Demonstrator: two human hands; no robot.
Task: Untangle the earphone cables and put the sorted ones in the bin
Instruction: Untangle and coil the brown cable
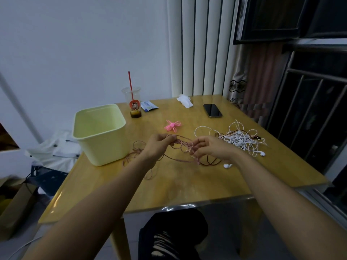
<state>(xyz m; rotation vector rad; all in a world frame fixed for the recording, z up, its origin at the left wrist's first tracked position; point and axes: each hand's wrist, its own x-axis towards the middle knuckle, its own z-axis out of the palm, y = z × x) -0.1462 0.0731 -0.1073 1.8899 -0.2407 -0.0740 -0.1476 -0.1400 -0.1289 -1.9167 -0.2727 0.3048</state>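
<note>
A pink-brown earphone cable stretches in loops between both hands above the wooden table. My left hand pinches one bunch of its loops. My right hand pinches the other end, fingers curled. More of this cable trails over the table toward the bin and under my left wrist. A tangled heap of white earphone cables with a reddish cable mixed in lies right of my right hand. A loose white earbud rests near my right wrist. The pale yellow bin stands open to the left and looks empty.
A pink cable tie shaped like a bow lies behind my hands. Farther back are a plastic cup with a red straw, a blue-white packet, a crumpled tissue and a dark phone. Window bars stand at the right.
</note>
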